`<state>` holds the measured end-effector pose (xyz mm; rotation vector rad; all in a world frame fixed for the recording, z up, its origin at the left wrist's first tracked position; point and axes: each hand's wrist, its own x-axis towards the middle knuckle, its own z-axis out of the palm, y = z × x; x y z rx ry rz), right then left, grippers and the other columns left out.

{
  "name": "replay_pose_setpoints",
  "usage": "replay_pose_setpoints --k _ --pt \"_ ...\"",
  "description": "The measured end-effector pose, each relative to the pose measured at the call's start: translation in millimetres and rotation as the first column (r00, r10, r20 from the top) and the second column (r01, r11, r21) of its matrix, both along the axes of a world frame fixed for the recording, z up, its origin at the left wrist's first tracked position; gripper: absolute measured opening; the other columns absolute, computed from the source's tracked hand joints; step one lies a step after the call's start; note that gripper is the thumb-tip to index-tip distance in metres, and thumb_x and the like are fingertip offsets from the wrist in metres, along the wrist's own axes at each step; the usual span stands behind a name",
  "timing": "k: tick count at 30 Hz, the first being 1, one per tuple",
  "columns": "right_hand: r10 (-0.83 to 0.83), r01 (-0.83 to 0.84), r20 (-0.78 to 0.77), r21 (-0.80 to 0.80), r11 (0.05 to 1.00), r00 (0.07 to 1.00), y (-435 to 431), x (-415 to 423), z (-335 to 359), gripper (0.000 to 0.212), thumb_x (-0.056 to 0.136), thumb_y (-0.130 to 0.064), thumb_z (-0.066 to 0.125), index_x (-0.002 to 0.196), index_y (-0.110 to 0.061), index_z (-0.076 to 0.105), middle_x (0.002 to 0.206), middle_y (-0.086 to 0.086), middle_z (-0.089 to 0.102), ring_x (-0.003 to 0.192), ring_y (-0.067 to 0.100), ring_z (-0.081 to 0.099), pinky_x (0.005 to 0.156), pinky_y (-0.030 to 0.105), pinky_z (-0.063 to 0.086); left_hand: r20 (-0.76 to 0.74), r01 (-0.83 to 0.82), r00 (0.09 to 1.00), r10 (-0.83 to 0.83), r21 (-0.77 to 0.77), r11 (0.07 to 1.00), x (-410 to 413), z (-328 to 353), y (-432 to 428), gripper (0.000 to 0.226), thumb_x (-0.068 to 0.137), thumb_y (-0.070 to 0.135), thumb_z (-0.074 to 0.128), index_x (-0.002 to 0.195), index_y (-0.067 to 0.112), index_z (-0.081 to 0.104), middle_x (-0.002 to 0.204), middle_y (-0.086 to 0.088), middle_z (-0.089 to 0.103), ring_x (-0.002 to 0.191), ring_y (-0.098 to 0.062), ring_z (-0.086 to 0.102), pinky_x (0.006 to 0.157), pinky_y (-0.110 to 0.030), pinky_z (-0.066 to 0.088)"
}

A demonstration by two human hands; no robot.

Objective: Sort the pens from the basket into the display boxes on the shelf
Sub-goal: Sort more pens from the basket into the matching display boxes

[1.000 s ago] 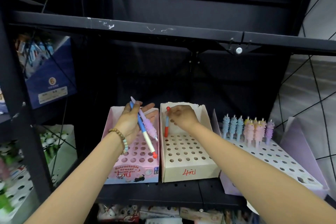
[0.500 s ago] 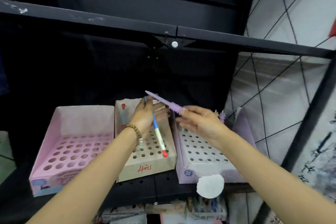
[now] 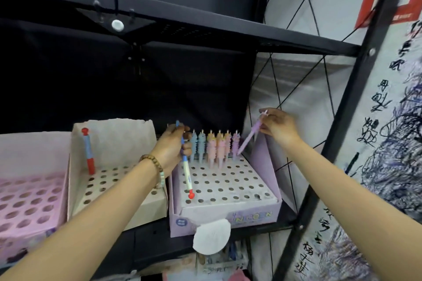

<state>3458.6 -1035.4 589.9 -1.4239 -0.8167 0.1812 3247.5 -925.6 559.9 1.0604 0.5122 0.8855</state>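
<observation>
Purple pen [image 3: 250,136] is tilting in the right hand [image 3: 278,129], the fingertips pinching its upper end. Its lower tip is pointing down at the right end of the back row of the lilac display box [image 3: 228,212]. I cannot tell whether that tip is sitting in a hole. Just to its left, a row of ribbed pastel pens [image 3: 214,147] in blue, pink-and-yellow and purple is standing upright in that same back row. Over on the other side, the left hand [image 3: 171,146] is curling round a blue-and-white pen [image 3: 186,170], gripping it near its blue end. That pen is hanging down over the lilac box's left-hand holes, red tip lowest. A beaded bracelet [image 3: 152,162] is sitting on that wrist. In the beige display box [image 3: 118,137] next door, one blue-and-red pen [image 3: 88,153] is standing alone at the back left. A pink display box [image 3: 29,155] is sitting at far left, all three boxes side by side on the black shelf [image 3: 148,232]. A white round tag [image 3: 211,236] is hanging off the lilac box's front.
</observation>
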Motion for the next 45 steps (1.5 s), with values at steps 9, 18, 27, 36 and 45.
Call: replay_pose_setpoints --k 9,18,27,36,45 --pt "-0.079 0.084 0.050 -0.092 0.992 0.996 21 29 -18 0.017 0.092 0.003 0.053 0.107 0.002 0.062 0.074 0.005 0.059 0.064 0.015 0.058 0.057 0.018 0.055 0.047 -0.003 0.999 0.005 -0.043 0.999 8 -9 5 0.031 0.104 0.019 0.027 0.082 0.009 0.046 0.065 -0.004 0.040 0.032 -0.003 0.031 0.033 -0.014 0.025" --pt "0.023 0.003 0.117 -0.213 0.977 0.993 24 23 -18 0.011 0.092 0.002 0.054 0.096 -0.004 0.063 0.078 0.010 0.062 0.060 0.011 0.064 0.065 0.023 0.058 0.063 0.005 0.998 -0.001 -0.062 0.998 10 -11 7 0.031 0.104 0.019 0.028 0.085 0.008 0.050 0.067 -0.004 0.041 0.035 -0.005 0.035 0.034 -0.015 0.030" --pt "0.080 -0.024 0.102 -0.465 0.885 0.992 24 19 -23 0.024 0.090 -0.004 0.061 0.113 0.000 0.063 0.108 0.025 0.066 0.080 0.024 0.065 0.085 0.035 0.054 0.066 0.011 0.998 -0.009 -0.022 1.000 -1 -11 5 0.025 0.101 0.019 0.040 0.094 0.011 0.062 0.079 -0.005 0.043 0.074 -0.017 0.057 0.062 -0.021 0.058" --pt "-0.054 0.129 0.240 -0.308 0.943 0.969 14 -19 -19 0.032 0.091 -0.006 0.055 0.123 -0.007 0.057 0.120 0.012 0.062 0.100 0.020 0.059 0.086 0.022 0.044 0.104 0.032 0.994 -0.033 0.011 0.999 -30 7 2 0.019 0.101 0.021 0.040 0.105 0.020 0.059 0.099 0.002 0.067 0.094 -0.013 0.066 0.077 -0.026 0.052" --pt "0.603 -0.620 -0.156 -0.298 0.726 0.782 22 -171 -15 0.019 0.094 -0.026 0.055 0.112 -0.020 0.061 0.093 -0.003 0.073 0.075 0.008 0.070 0.066 0.021 0.057 0.202 -0.164 0.969 0.138 0.114 0.980 -90 11 3 0.008 0.101 0.022 0.040 0.095 0.019 0.046 0.101 0.002 0.072 0.094 -0.011 0.069 0.077 -0.022 0.055"
